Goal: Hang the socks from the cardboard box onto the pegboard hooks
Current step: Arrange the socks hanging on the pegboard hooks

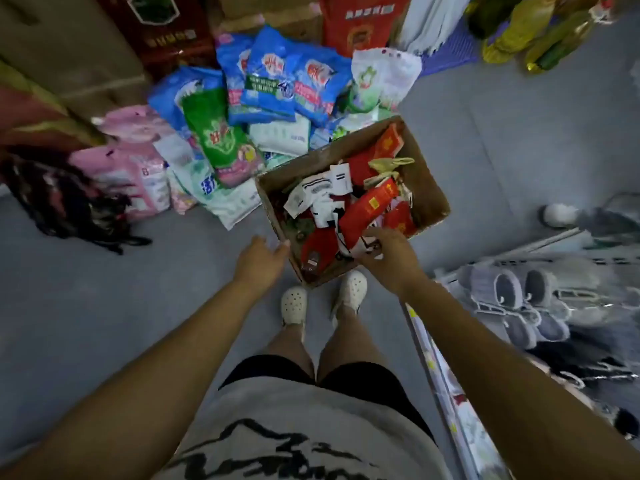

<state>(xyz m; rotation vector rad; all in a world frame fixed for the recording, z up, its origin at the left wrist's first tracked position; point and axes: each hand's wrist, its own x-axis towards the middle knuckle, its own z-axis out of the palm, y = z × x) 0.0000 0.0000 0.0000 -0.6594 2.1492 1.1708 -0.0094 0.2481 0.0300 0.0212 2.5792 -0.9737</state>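
- Two bare hands reach down toward an open cardboard box point(427, 181) that sits on the grey floor point(86, 306), just ahead of the person's white clogs point(294, 303).
- The left hand point(261, 259) is at the box's near left rim, with its fingers loosely straight and its fingertips at the cardboard edge. It holds nothing.
- The right hand point(384, 258) is over the near end of the box, back up, fingers bent down onto the socks. Whether they pinch a pair cannot be told, as the hand hides its own fingertips.
- The socks lie jumbled in the box: red packs point(367, 206) across the middle and far end, and white pairs with paper labels point(322, 188) toward the left.
- Blue and green detergent bags point(273, 81) are piled just beyond the box, with pink packs point(135, 161) to their left.
- Grey slippers point(512, 292) hang on a wire rack at the right.
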